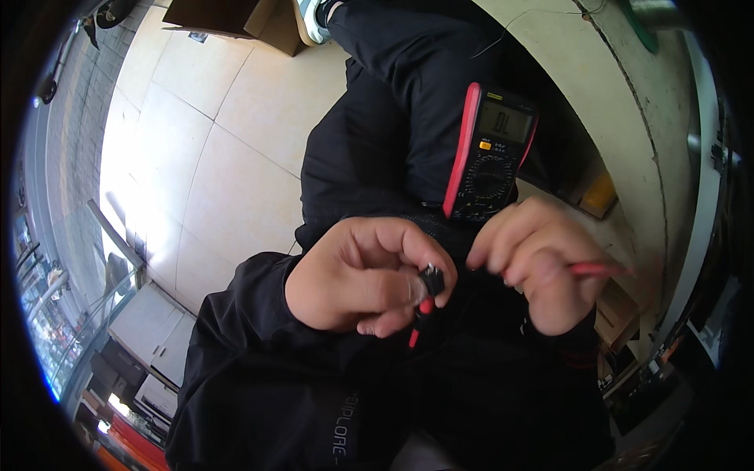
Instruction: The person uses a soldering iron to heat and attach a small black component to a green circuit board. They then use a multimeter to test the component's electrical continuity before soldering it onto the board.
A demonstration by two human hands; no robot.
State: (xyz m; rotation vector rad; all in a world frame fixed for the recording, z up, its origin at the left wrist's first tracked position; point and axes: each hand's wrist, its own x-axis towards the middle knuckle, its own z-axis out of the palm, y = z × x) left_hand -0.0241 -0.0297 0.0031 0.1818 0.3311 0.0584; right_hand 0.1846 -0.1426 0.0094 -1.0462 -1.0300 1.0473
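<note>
Between the thumb and fingers of my left hand (357, 275) is a small black part (432, 280) with shiny metal contacts on top. A slim black-and-red piece (415, 336) hangs just below it, against the same fingers; where it ends is hidden. My right hand (542, 263), blurred by motion, is closed to the right of the left hand, apart from the small part. A red test probe (601, 269) sticks out from behind its fingers. Beyond both hands, a red-and-black multimeter (493, 153) lies face up on my dark-trousered leg, its display lit.
An open cardboard box (271, 23) stands on the pale tiled floor (236, 133) by my shoe (312, 22). At the right are a yellow object (601, 192) and a brown box (616, 322). White cabinets (149, 326) stand at the lower left.
</note>
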